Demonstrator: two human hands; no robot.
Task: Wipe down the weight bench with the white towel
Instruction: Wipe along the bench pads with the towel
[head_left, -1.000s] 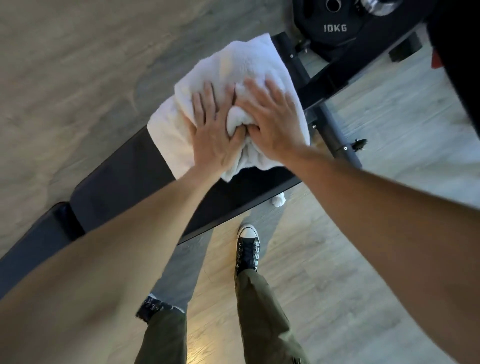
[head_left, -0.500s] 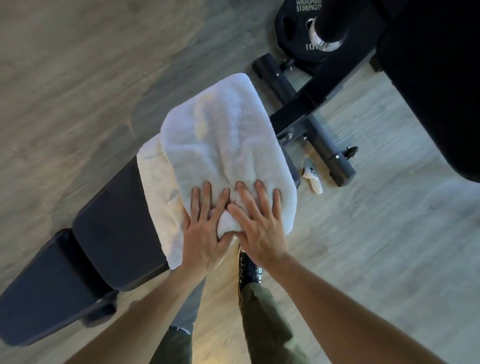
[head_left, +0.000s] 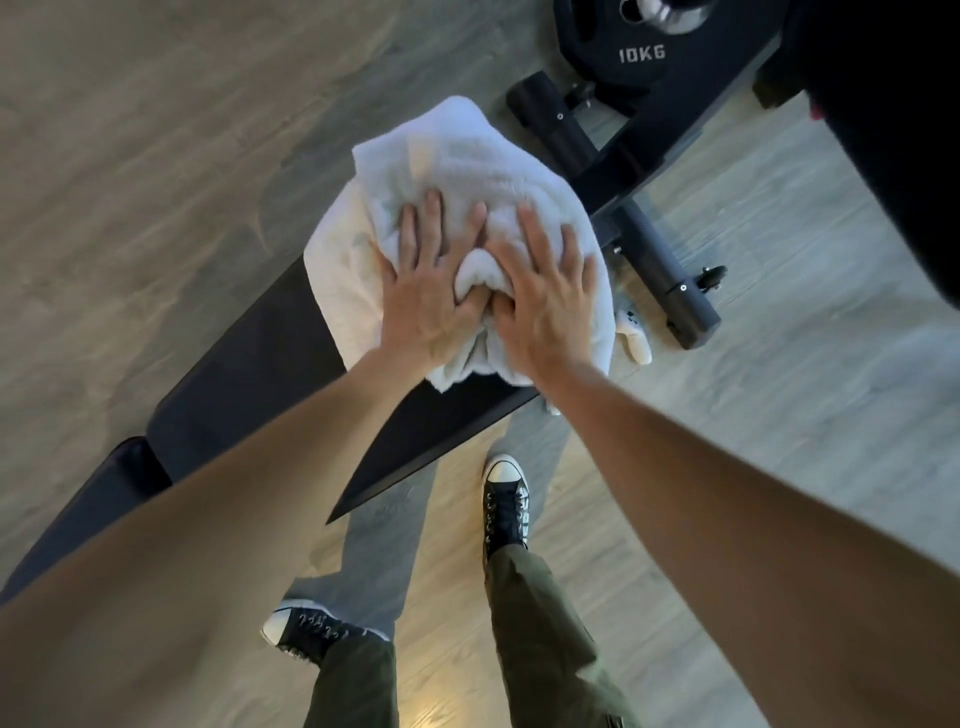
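A black padded weight bench (head_left: 260, 364) runs from the lower left up to the middle of the view. The white towel (head_left: 457, 166) lies bunched over its far end. My left hand (head_left: 423, 291) and my right hand (head_left: 545, 296) press side by side on the towel's near part, fingers spread, thumbs pinching a raised fold between them. The towel hides the bench's far end.
The bench's black base bar (head_left: 670, 270) with a small wheel lies on the wood floor at the right. A 10 kg plate (head_left: 644, 47) stands at the top. A small white object (head_left: 634, 338) lies by the bar. My shoes (head_left: 506, 504) stand beside the bench.
Both hands have pushed the towel forward along the bench, away from me, after pulling it back half a second ago. The towel is bunched up again.
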